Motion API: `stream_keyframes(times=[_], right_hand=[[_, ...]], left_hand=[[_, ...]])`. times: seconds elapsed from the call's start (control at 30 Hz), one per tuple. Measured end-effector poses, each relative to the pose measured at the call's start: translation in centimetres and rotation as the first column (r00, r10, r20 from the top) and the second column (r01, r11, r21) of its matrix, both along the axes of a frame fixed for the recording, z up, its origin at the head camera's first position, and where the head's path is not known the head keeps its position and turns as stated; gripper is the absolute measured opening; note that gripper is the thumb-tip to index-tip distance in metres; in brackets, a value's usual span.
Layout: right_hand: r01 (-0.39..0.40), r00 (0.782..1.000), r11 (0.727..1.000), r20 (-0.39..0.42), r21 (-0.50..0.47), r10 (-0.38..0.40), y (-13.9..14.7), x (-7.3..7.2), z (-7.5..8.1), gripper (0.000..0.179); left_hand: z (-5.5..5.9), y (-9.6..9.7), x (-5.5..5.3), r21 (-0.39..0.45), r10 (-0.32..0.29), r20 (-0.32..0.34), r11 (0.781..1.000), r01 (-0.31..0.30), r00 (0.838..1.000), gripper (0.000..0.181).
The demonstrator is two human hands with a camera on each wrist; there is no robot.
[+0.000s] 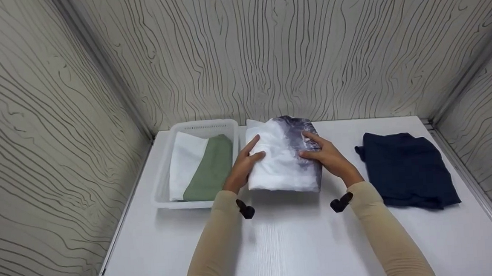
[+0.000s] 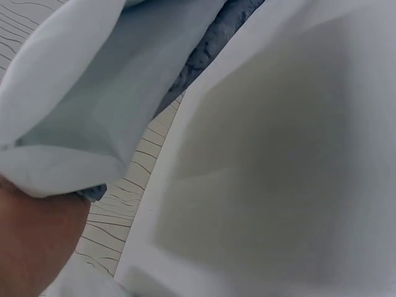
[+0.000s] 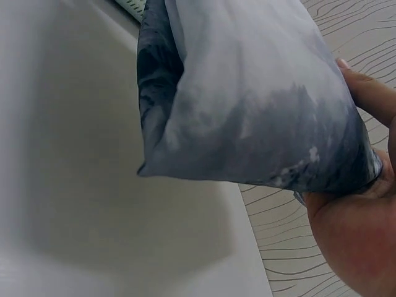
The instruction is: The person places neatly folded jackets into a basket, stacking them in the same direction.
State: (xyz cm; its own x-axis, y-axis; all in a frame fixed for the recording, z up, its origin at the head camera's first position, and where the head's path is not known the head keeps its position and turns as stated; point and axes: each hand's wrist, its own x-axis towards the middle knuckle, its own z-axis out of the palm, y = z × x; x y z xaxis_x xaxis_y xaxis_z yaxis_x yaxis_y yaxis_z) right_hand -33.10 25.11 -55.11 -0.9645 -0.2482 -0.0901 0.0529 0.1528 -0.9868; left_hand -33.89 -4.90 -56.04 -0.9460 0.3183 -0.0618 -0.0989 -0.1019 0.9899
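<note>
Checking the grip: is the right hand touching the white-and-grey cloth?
Touching. The head view shows the right hand gripping the white-and-grey cloth at its right side, thumb on top.

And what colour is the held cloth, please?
White and purplish grey; the head view shows the cloth best.
</note>
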Motion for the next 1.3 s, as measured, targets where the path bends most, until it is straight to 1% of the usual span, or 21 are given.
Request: stream_keyframes(times=[0.07, 0.13, 0.33, 0.53, 0.67, 0.77, 0.83, 0.97, 1.07, 1.17, 1.3], right_hand=[[-0.001, 1.0, 1.0, -0.005, 0.002, 0.001, -0.1, -0.1, 0.2, 0.091], [0.0, 1.0, 1.0, -0.009, 0.013, 0.0, -0.2, -0.1, 0.4, 0.091], [-0.009, 0.999, 0.999, -0.03, 0.043, 0.011, -0.8, -0.2, 1.2, 0.091], [-0.014, 0.999, 0.999, -0.05, 0.048, 0.016, -1.6, -0.6, 1.6, 0.09], [-0.014, 0.997, 0.997, -0.07, 0.08, 0.019, -2.1, -0.9, 1.9, 0.09], [-0.014, 0.996, 0.994, -0.082, 0.113, 0.024, -2.5, -1.1, 2.2, 0.09], [-0.018, 0.996, 0.992, -0.09, 0.123, 0.029, -2.8, -1.2, 2.4, 0.09], [-0.026, 0.995, 0.993, -0.095, 0.116, 0.037, -3.5, -1.4, 2.8, 0.091], [-0.026, 0.995, 0.993, -0.098, 0.117, 0.037, -4.0, -1.6, 3.1, 0.091], [-0.034, 0.994, 0.993, -0.097, 0.112, 0.045, -4.7, -1.7, 3.2, 0.091], [-0.054, 0.993, 0.994, -0.096, 0.09, 0.063, -5.6, -1.8, 3.5, 0.089]], left_hand=[[0.2, -0.2, 0.0, -0.024, 0.008, -0.019, 1.0, -0.008, 1.0, 0.07], [0.4, -0.4, 0.0, -0.044, 0.012, -0.024, 0.999, -0.013, 1.0, 0.07], [1.0, -1.0, -0.1, -0.047, 0.02, -0.006, 0.999, -0.02, 1.0, 0.069], [1.5, -1.8, -0.3, -0.069, 0.028, -0.017, 0.997, -0.029, 0.999, 0.07], [1.8, -2.4, -0.5, -0.081, 0.047, -0.031, 0.995, -0.05, 0.998, 0.071], [2.1, -2.9, -0.6, -0.072, 0.059, -0.026, 0.996, -0.06, 0.998, 0.073], [2.4, -3.2, -0.6, -0.063, 0.06, -0.01, 0.996, -0.06, 0.998, 0.073], [2.7, -3.9, -0.7, -0.055, 0.071, 0.017, 0.996, -0.07, 0.997, 0.07], [2.9, -4.6, -0.6, -0.055, 0.08, 0.025, 0.995, -0.079, 0.996, 0.068], [3.0, -5.3, -0.5, -0.041, 0.074, 0.028, 0.996, -0.073, 0.997, 0.067], [3.1, -6.3, -0.5, -0.014, 0.073, 0.05, 0.997, -0.072, 0.996, 0.065]])
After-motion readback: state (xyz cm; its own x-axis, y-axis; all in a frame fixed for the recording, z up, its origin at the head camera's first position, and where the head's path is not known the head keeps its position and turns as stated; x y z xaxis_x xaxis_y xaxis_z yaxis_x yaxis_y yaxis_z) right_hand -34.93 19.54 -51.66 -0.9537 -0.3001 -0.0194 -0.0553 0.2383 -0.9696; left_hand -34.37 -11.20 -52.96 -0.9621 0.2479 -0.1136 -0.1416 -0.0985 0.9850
